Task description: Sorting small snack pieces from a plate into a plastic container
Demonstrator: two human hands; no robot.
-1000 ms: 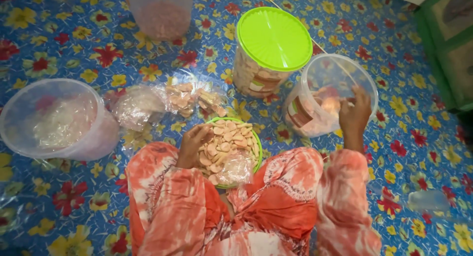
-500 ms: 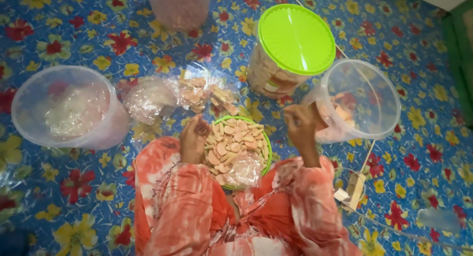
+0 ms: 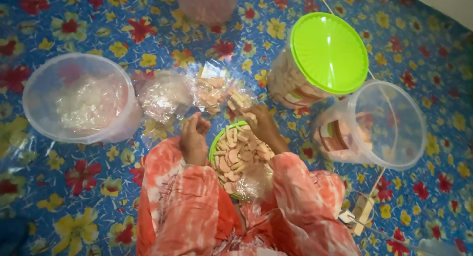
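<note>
A green-rimmed plate [image 3: 213, 148] heaped with pale pink crackers [image 3: 240, 150] rests on my lap, partly covered by clear plastic. My left hand [image 3: 193, 137] hovers at the plate's left edge with fingers loosely curled and nothing visible in it. My right hand [image 3: 261, 125] is over the far edge of the plate, fingers pinched on a cracker [image 3: 250, 116]. Just beyond lie clear plastic bags with crackers [image 3: 215, 93]. An open clear tub [image 3: 389, 125] holding packed crackers stands to the right.
A tub with a lime-green lid [image 3: 329, 51] stands at the back right. A large clear tub of plastic bags [image 3: 81, 98] sits at the left. A pink container [image 3: 207, 4] is at the far edge. A cord and plug strip [image 3: 362, 209] lie at the right on the flowered mat.
My right hand left the open tub at the right and came back over the plate, where it now pinches a cracker. The left hand stayed beside the plate.
</note>
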